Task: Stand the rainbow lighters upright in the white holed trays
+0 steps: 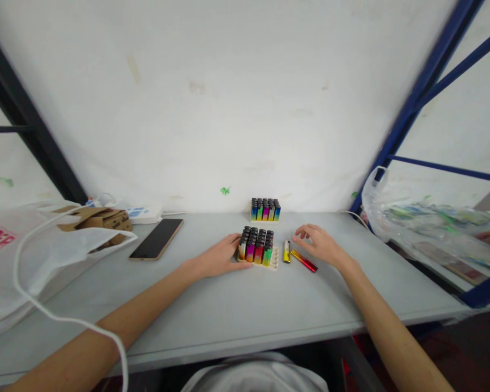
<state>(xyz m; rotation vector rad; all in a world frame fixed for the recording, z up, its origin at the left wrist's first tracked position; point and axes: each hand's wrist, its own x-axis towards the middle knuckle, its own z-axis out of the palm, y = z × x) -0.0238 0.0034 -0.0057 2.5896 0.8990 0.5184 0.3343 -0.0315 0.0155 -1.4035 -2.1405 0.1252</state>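
A white tray (274, 259) holds several upright lighters (256, 246) with black tops; the right end of the tray shows bare slots. My left hand (224, 255) rests around the tray's left side, thumb along the front, fingers partly behind the lighters. Two loose lighters lie right of the tray: a yellow one (286, 252) and a red and yellow one (304, 261). Above and just behind them is my right hand (316, 243), fingers apart and slightly curled, holding nothing. A second block of lighters (265, 209) stands near the wall.
On the left are a phone (157, 239), a cardboard box (106, 220), a white plastic bag (65, 256) and a white cable (65, 318) crossing over my left forearm. Blue metal posts (412, 109) and clear plastic packaging (436, 223) stand at the right.
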